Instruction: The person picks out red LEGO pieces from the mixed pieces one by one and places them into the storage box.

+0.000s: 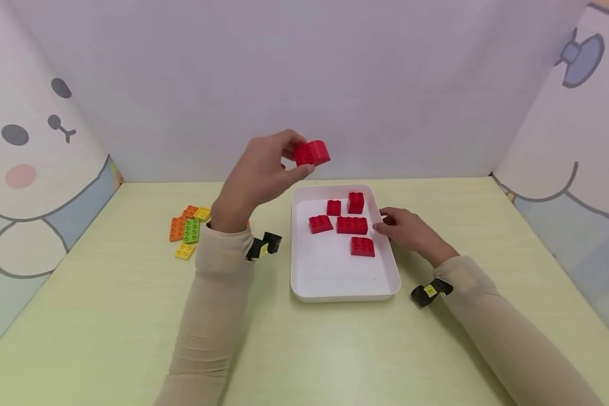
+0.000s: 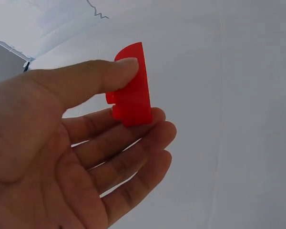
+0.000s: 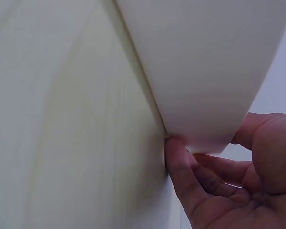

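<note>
A red toy brick with one rounded side (image 1: 313, 153) is pinched between the thumb and fingers of my left hand (image 1: 264, 169), raised above the far end of the white tray (image 1: 320, 276). In the left wrist view the thumb presses on the brick (image 2: 133, 95) and the fingers support it from below. My right hand (image 1: 411, 228) grips the tray's right wall, its thumb at the rim and its fingers low on the outer side (image 3: 205, 67). Several red bricks lie in the tray, among them a long one (image 1: 352, 225) and a small one (image 1: 334, 207).
Left of the tray, orange, yellow and green bricks (image 1: 191, 230) lie grouped on the pale table (image 1: 335, 349). My left forearm partly covers that group. A white backdrop (image 1: 385, 101) stands behind the table, with cartoon-printed cloth at both sides.
</note>
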Motion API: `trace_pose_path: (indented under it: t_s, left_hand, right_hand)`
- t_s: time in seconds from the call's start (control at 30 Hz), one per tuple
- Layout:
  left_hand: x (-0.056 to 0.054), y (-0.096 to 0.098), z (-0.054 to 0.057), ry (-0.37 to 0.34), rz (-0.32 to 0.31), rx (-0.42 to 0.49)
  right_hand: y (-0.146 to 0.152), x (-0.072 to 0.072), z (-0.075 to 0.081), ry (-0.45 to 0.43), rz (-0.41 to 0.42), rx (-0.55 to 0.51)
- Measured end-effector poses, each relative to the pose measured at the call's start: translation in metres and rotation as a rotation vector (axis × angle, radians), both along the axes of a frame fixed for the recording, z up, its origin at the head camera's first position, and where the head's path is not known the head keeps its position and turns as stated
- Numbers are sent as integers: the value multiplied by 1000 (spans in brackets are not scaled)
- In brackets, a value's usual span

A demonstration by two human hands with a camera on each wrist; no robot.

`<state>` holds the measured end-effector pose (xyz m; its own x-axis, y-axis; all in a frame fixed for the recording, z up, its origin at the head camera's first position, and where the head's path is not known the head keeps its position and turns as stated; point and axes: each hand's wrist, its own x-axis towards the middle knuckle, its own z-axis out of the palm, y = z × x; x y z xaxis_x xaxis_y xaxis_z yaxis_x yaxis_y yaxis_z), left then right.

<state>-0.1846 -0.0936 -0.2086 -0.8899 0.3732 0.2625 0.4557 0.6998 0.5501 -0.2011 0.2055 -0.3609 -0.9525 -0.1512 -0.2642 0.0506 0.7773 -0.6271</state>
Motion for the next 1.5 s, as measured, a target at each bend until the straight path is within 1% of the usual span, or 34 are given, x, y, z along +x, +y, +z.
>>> trace_pose_path:
  t_s: [0.17,0.37,0.57,0.67,0.8,0.9,0.97,1.13,1.33,1.5]
  left_hand:
    - [-4,13,-5,-66,-20,-78]
    - [-13,32,-23,-131,-69,-196]
    - [-21,40,-41,-222,-134,-327]
    - [-25,44,-49,-243,-178,-411]
    - [-28,52,-62,-276,-252,-499]
    - [-30,56,-70,-298,-281,-525]
    - [-30,58,-73,-297,-284,-540]
    - [-30,61,-77,-301,-276,-564]
    - [-29,67,-81,-302,-302,-625]
    - [-28,71,-85,-309,-299,-626]
  right_hand:
    - [1,0,2,-7,-5,7]
    - [0,1,2,-10,-10,-5]
    - [-3,1,3,-4,-2,-6]
    - [-3,1,4,3,3,-6]
    - [-3,1,5,3,11,-15]
    - [-2,1,4,-9,10,-25]
    - [-2,1,3,-16,8,-31]
    - [-1,0,2,-13,10,-39]
    - [-2,0,2,-14,8,-38]
    - [-2,1,4,-16,7,-34]
